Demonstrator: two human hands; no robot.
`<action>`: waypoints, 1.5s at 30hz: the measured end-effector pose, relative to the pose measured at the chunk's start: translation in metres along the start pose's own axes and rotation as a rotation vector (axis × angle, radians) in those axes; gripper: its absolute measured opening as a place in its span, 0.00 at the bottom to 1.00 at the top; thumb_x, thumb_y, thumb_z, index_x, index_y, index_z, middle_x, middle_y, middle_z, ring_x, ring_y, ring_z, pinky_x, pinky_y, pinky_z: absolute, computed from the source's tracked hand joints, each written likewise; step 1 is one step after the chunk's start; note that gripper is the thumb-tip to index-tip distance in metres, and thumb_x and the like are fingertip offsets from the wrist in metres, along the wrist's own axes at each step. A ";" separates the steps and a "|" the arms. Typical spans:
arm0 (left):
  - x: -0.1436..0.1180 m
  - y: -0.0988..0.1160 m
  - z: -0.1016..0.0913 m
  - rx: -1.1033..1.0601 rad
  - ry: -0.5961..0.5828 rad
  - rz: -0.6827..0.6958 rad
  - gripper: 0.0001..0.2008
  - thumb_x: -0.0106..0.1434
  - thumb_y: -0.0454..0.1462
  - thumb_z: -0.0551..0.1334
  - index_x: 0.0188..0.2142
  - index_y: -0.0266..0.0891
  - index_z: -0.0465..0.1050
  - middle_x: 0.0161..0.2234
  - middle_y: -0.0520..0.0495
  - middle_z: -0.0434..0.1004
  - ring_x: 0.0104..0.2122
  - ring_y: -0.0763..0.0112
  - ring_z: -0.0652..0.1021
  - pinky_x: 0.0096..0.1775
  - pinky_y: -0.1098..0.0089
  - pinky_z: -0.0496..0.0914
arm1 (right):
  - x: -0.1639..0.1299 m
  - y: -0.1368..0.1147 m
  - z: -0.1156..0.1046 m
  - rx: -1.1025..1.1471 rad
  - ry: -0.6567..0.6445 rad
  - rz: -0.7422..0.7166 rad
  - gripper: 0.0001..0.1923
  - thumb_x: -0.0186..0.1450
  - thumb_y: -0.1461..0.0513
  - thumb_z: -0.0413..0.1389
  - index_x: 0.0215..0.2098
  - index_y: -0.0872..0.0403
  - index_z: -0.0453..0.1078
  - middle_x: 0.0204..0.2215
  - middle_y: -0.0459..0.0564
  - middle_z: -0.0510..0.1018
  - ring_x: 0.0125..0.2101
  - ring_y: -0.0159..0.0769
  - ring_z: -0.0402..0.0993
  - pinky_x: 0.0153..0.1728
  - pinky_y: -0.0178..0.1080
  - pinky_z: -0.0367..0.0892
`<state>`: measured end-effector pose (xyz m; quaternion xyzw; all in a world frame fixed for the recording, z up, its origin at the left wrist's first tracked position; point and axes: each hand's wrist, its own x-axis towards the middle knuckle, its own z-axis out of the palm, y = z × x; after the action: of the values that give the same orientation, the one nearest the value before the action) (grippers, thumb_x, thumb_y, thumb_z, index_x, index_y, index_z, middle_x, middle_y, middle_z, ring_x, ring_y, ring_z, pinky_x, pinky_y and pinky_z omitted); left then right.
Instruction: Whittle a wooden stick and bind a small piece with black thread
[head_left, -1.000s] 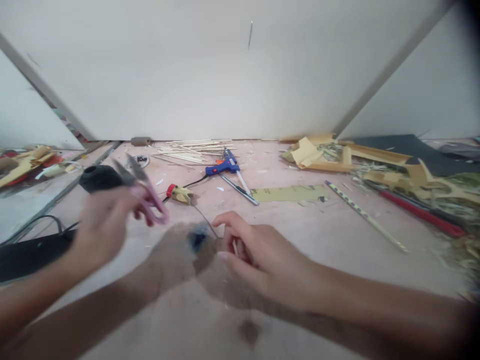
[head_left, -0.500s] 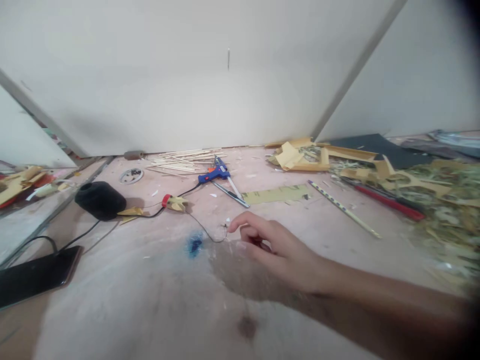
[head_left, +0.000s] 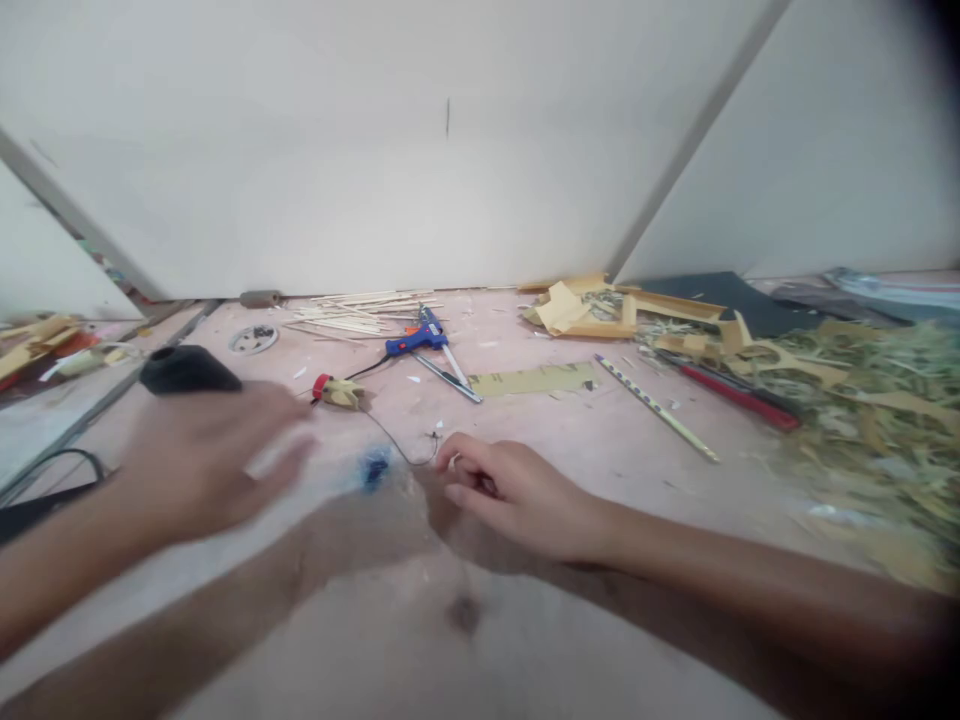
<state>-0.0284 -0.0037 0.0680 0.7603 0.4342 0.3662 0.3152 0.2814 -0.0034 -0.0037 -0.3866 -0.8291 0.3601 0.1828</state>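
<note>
My right hand point(head_left: 517, 495) lies low on the pinkish surface point(head_left: 600, 440), forearm coming in from the near right, fingers curled together with the fingertips pinched at the end of a thin black wire point(head_left: 401, 450); I cannot tell whether the grip truly clamps the wire or only touches it. My left hand point(head_left: 202, 455) hovers on the near left, blurred, palm down and fingers spread apart, holding nothing that I can see. The wire is a fine dark strand that curves from the right fingertips far and left to a small yellow piece with a red cap point(head_left: 335, 391), passing just beside a blue smudge point(head_left: 373, 468) on the surface between my hands. Just beyond the left hand sits a black rounded object point(head_left: 180, 370). Farther off lie a blue glue gun point(head_left: 414, 338), a bundle of thin wooden sticks point(head_left: 360, 310) against the white wall point(head_left: 375, 150), a flat tan strip point(head_left: 534, 380) and a long patterned stick point(head_left: 656, 407). The right side is crowded with cardboard scraps point(head_left: 577, 308) and dry straw point(head_left: 877, 420); the near middle between my forearms is the open room.
</note>
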 end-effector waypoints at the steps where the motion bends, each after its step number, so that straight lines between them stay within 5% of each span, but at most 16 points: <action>1: -0.007 -0.006 0.018 0.301 -0.061 0.149 0.06 0.63 0.37 0.68 0.41 0.45 0.80 0.36 0.50 0.81 0.35 0.67 0.79 0.29 0.73 0.66 | 0.002 -0.001 0.001 -0.026 0.006 0.005 0.10 0.68 0.66 0.52 0.48 0.53 0.67 0.25 0.40 0.71 0.27 0.31 0.66 0.30 0.33 0.56; 4: -0.010 -0.017 0.065 0.753 -0.370 0.380 0.09 0.69 0.39 0.59 0.44 0.39 0.75 0.37 0.44 0.79 0.30 0.64 0.77 0.29 0.67 0.63 | 0.010 -0.001 0.005 -0.108 0.028 0.024 0.16 0.66 0.68 0.53 0.52 0.54 0.66 0.25 0.41 0.72 0.27 0.33 0.67 0.30 0.33 0.56; 10: 0.030 -0.026 0.089 0.876 -0.344 0.284 0.11 0.71 0.41 0.55 0.47 0.38 0.69 0.41 0.44 0.76 0.33 0.59 0.78 0.29 0.64 0.62 | 0.026 0.003 0.005 -0.296 0.096 0.064 0.18 0.68 0.63 0.54 0.56 0.54 0.64 0.26 0.44 0.75 0.27 0.35 0.70 0.29 0.34 0.52; 15: 0.045 -0.030 0.092 0.809 -0.329 0.254 0.08 0.69 0.41 0.58 0.44 0.40 0.69 0.40 0.48 0.76 0.36 0.59 0.78 0.32 0.63 0.63 | 0.038 0.009 -0.004 -0.402 0.121 0.067 0.15 0.67 0.64 0.53 0.52 0.54 0.69 0.25 0.44 0.76 0.26 0.35 0.70 0.28 0.34 0.51; 21: 0.057 -0.040 0.098 0.733 -0.348 0.224 0.03 0.67 0.36 0.59 0.38 0.39 0.68 0.37 0.47 0.74 0.38 0.60 0.76 0.36 0.63 0.64 | 0.048 0.019 -0.003 -0.438 0.173 0.019 0.03 0.63 0.65 0.55 0.31 0.53 0.71 0.21 0.43 0.74 0.23 0.33 0.68 0.28 0.35 0.50; 29: 0.064 -0.048 0.104 0.620 -0.335 0.230 0.03 0.68 0.33 0.57 0.36 0.39 0.66 0.36 0.48 0.72 0.37 0.63 0.73 0.36 0.64 0.63 | 0.051 0.032 0.003 -0.305 0.294 0.053 0.06 0.65 0.65 0.54 0.35 0.52 0.73 0.18 0.39 0.70 0.20 0.28 0.65 0.26 0.32 0.52; 38: 0.060 -0.044 0.101 0.061 -0.343 0.043 0.13 0.75 0.40 0.54 0.35 0.38 0.70 0.32 0.51 0.72 0.34 0.69 0.72 0.37 0.68 0.63 | 0.046 0.038 0.002 -0.208 0.457 -0.164 0.05 0.67 0.65 0.56 0.40 0.52 0.72 0.18 0.36 0.67 0.19 0.25 0.62 0.26 0.30 0.55; 45: 0.051 -0.053 0.104 -0.075 -0.316 0.026 0.13 0.74 0.36 0.57 0.32 0.37 0.73 0.30 0.53 0.75 0.32 0.74 0.73 0.37 0.73 0.64 | 0.047 0.033 0.000 -0.184 0.433 -0.323 0.02 0.68 0.64 0.57 0.40 0.53 0.72 0.19 0.36 0.68 0.21 0.25 0.63 0.26 0.30 0.57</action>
<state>0.0534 0.0477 -0.0149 0.8016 0.3552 0.2619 0.4033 0.2688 0.0472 -0.0267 -0.3324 -0.8508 0.1584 0.3749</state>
